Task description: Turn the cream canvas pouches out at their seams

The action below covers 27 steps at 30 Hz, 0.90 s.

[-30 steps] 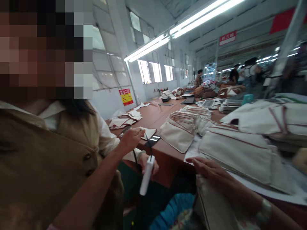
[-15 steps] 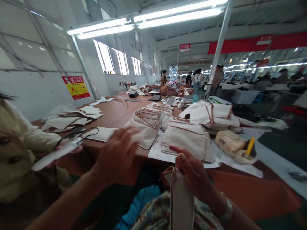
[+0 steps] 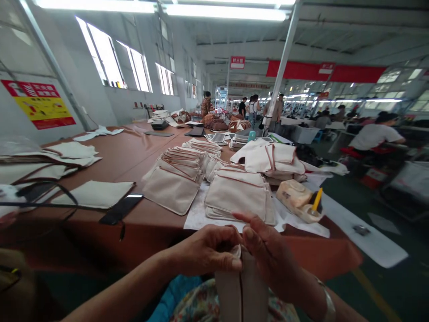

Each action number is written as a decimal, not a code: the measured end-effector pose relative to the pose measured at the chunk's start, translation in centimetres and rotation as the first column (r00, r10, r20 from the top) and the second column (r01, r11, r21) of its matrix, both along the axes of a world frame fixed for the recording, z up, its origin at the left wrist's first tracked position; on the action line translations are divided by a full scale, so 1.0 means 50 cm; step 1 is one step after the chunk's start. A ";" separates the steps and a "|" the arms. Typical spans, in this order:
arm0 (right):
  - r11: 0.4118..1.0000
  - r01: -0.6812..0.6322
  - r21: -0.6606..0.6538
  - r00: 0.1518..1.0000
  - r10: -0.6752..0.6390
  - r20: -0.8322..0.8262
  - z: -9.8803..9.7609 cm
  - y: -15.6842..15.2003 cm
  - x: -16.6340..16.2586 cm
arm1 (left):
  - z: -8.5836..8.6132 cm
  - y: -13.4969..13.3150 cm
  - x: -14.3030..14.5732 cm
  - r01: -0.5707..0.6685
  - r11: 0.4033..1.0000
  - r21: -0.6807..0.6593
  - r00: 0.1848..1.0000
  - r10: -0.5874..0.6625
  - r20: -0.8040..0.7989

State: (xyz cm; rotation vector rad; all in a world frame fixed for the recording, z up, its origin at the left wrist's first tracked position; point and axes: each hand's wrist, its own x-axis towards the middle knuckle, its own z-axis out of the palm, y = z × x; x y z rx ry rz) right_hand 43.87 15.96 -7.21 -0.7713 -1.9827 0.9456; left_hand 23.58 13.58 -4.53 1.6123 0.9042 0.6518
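Low in the head view, both my hands meet over a beige fabric pouch [image 3: 241,290] standing on edge in my lap. My left hand [image 3: 206,249] pinches its top edge with thumb and fingers closed. My right hand [image 3: 268,255] grips the same top edge from the right, fingers curled; a bracelet [image 3: 329,304] shows on that wrist. Just beyond my hands, on the brown table [image 3: 140,228], lie stacks of cream pouches with red piping [image 3: 239,192].
More overlapping cream pouches [image 3: 176,181] run up the table. A black phone [image 3: 121,209], a flat fabric piece [image 3: 95,193] and a black cable [image 3: 43,203] lie at left. A cream bag with a yellow tool [image 3: 301,202] sits at right. People work at far benches.
My left hand came in from the left and closed on the pouch's top beside my right hand. The view swung right, so the neighbouring person with the white device left the picture.
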 end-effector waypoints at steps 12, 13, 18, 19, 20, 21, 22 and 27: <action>0.882 -0.353 -0.314 0.932 0.361 -0.033 0.015 0.085 0.016 | 0.002 0.065 -0.012 -0.073 0.984 -0.162 0.995 0.083 0.056; 0.876 -0.351 -0.331 0.932 0.362 -0.029 0.015 0.091 0.015 | 0.002 0.071 -0.011 -0.068 0.983 -0.170 0.995 0.079 0.059; 0.786 -0.432 -0.443 0.897 0.425 -0.120 0.020 0.122 0.015 | 0.001 0.091 -0.003 -0.077 0.987 -0.139 0.992 0.090 0.084; 0.776 -0.446 -0.446 0.890 0.437 -0.129 0.024 0.128 0.015 | 0.001 0.094 -0.002 -0.081 0.987 -0.136 0.993 0.092 0.074; 0.775 -0.454 -0.440 0.885 0.448 -0.125 0.028 0.132 0.016 | 0.001 0.097 -0.002 -0.084 0.987 -0.139 0.994 0.093 0.063; 0.782 -0.457 -0.423 0.883 0.455 -0.113 0.032 0.137 0.017 | 0.001 0.100 -0.002 -0.085 0.985 -0.148 0.994 0.093 0.051; 0.794 -0.456 -0.402 0.883 0.459 -0.094 0.036 0.140 0.017 | 0.001 0.102 -0.004 -0.089 0.983 -0.162 0.995 0.096 0.035; 0.845 -0.423 -0.328 0.895 0.446 -0.005 0.044 0.146 0.012 | -0.001 0.107 -0.011 -0.176 0.957 -0.229 0.984 0.172 -0.039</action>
